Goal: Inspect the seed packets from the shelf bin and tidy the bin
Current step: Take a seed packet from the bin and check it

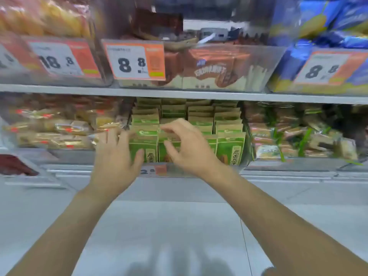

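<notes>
Seed packets (231,148), green and kraft-brown, stand upright in packed rows inside the clear shelf bin (246,156) on the lower shelf, so that's my landmark for everything else. I've got both hands up at the front of that bin. My left hand (116,156) sits at the bin's left front corner, fingers spread and fairly straight, thumb lying against the face of the front-left packet (143,144); grip there looks released, just touching. My right hand (189,144) is over the front-middle of the bin, fingers curled down onto the packet tops with the thumb forward. Honestly the motion blur is bad, so I can't tell whether that grip is actually pinching a packet or only resting on them.

Left of the bin is a bin of clear-wrapped brownish snacks (59,130), and right of it one with green-and-tan wrapped snacks (298,136). Right below the bin, an orange price tag (153,170) peeks out between my wrists. Above the bin, on the upper shelf, there's a bin of brown packs (217,70) with a white-and-orange price label (135,60) on it.
</notes>
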Motion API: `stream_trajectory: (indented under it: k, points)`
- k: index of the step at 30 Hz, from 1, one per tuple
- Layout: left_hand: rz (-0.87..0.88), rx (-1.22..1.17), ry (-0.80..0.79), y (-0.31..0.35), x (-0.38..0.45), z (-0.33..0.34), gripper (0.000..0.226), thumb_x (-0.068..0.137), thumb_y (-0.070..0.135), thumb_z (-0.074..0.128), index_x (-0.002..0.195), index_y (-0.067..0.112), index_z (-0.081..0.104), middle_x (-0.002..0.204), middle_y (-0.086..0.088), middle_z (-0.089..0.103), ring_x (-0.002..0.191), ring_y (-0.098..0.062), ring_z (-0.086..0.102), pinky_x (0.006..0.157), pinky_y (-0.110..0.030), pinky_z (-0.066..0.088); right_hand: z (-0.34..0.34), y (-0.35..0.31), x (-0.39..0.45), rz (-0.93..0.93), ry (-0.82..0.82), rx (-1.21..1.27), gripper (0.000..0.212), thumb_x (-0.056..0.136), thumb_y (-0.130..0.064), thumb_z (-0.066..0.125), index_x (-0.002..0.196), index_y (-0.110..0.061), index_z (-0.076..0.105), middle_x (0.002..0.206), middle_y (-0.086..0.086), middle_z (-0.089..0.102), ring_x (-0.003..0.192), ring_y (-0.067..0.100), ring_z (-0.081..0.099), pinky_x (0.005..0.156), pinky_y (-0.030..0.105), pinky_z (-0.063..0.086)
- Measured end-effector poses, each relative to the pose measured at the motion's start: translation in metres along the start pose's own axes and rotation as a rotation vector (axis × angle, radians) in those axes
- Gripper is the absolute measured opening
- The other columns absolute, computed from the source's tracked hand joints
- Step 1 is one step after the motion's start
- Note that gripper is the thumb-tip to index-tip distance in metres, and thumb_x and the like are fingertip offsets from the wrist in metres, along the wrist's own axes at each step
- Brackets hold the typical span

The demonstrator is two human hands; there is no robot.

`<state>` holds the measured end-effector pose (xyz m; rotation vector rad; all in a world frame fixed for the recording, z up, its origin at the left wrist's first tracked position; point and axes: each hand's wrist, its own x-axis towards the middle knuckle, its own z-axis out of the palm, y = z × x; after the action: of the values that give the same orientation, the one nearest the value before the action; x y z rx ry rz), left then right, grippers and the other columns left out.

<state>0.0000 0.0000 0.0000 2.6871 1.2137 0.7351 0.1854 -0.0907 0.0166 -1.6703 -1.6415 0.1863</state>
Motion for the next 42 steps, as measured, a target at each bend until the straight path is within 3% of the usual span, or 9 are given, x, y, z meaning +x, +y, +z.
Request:
stream_trajectory:
  k: [3, 9, 14, 18, 21, 24, 32, 38, 42]
  points:
    - [0.039, 0.134, 0.133, -0.011, -0.004, 0.026, 0.028, 0.09, 0.027, 0.068, 0.104, 0.004, 0.065, 0.115, -0.021, 0.052, 0.102, -0.04, 0.046, 0.084, -0.052, 0.039, 0.025, 0.011, 0.001, 0.026, 0.03, -0.058, 0.031, 0.093, -0.015, 0.067, 0.124, -0.012, 0.067, 0.107, -0.002, 0.063, 0.097, 0.004, 0.049, 0.089, 0.016, 0.039]
    - [-0.014, 0.05, 0.214, -0.024, 0.007, 0.047, 0.046, 0.087, 0.019, 0.073, 0.126, 0.0, 0.056, 0.118, -0.026, 0.052, 0.111, -0.043, 0.043, 0.095, -0.053, 0.033, 0.053, 0.007, -0.006, 0.121, 0.036, 0.002, 0.043, 0.092, -0.019, 0.07, 0.132, -0.012, 0.056, 0.111, 0.0, 0.058, 0.098, 0.01, 0.051, 0.09, 0.028, 0.045]
    - [-0.042, -0.079, 0.239, -0.024, 0.02, 0.036, 0.01, 0.09, 0.016, 0.07, 0.095, 0.011, 0.064, 0.103, -0.012, 0.061, 0.107, -0.037, 0.045, 0.093, -0.044, 0.031, 0.06, 0.003, -0.004, 0.246, 0.083, 0.115, 0.055, 0.093, -0.022, 0.072, 0.14, -0.018, 0.043, 0.102, -0.005, 0.055, 0.089, 0.01, 0.049, 0.083, 0.029, 0.045]
    - [-0.04, -0.373, 0.256, -0.012, 0.015, 0.015, 0.005, 0.095, 0.009, 0.064, 0.093, 0.013, 0.063, 0.091, 0.004, 0.064, 0.099, -0.02, 0.055, 0.089, -0.036, 0.041, 0.053, 0.001, -0.006, 0.244, 0.119, 0.123, 0.019, 0.093, -0.025, 0.071, 0.107, -0.018, 0.061, 0.09, -0.007, 0.053, 0.075, 0.003, 0.046, 0.075, 0.025, 0.038]
    - [-0.012, -0.562, 0.359, 0.011, 0.009, -0.009, 0.013, 0.097, 0.005, 0.061, 0.094, 0.017, 0.058, 0.088, 0.016, 0.06, 0.083, 0.006, 0.056, 0.083, -0.013, 0.044, 0.034, -0.013, -0.013, 0.17, 0.184, 0.185, 0.015, 0.094, -0.029, 0.071, 0.095, -0.021, 0.058, 0.091, -0.006, 0.054, 0.078, 0.003, 0.049, 0.073, 0.019, 0.038]
    - [0.015, -0.762, 0.431, 0.036, -0.001, -0.029, 0.022, 0.098, 0.011, 0.064, 0.097, 0.032, 0.056, 0.092, 0.013, 0.064, 0.085, 0.005, 0.061, 0.079, -0.011, 0.047, 0.007, -0.03, -0.028, 0.064, 0.267, 0.274, 0.012, 0.095, -0.023, 0.07, 0.092, -0.022, 0.058, 0.092, -0.006, 0.061, 0.084, 0.006, 0.056, 0.076, 0.018, 0.045]
    - [-0.328, -1.198, -0.178, 0.069, -0.071, 0.032, 0.032, 0.094, 0.029, 0.058, 0.104, 0.001, 0.068, 0.089, -0.007, 0.079, 0.077, -0.02, 0.076, 0.062, -0.03, 0.061, -0.007, 0.001, -0.105, 0.378, 0.23, 0.545, 0.007, 0.094, -0.017, 0.072, 0.09, -0.016, 0.066, 0.087, 0.0, 0.072, 0.08, 0.011, 0.067, 0.075, 0.031, 0.058]
    - [-0.434, -1.079, -0.657, 0.058, -0.108, 0.065, 0.029, 0.097, 0.027, 0.062, 0.094, -0.001, 0.066, 0.082, -0.014, 0.077, 0.07, -0.022, 0.073, 0.065, -0.033, 0.061, 0.042, 0.039, -0.191, 0.943, 0.077, 0.961, 0.012, 0.099, -0.015, 0.064, 0.095, -0.004, 0.065, 0.084, 0.01, 0.072, 0.077, 0.023, 0.066, 0.066, 0.032, 0.056]
    - [-0.414, -1.039, -0.832, 0.059, -0.117, 0.068, 0.023, 0.098, 0.021, 0.064, 0.113, 0.004, 0.063, 0.091, -0.013, 0.079, 0.088, -0.031, 0.075, 0.074, -0.038, 0.062, 0.042, 0.042, -0.199, 0.977, 0.143, 0.958, 0.011, 0.099, -0.014, 0.064, 0.094, -0.003, 0.064, 0.082, 0.009, 0.072, 0.073, 0.02, 0.067, 0.065, 0.033, 0.056]
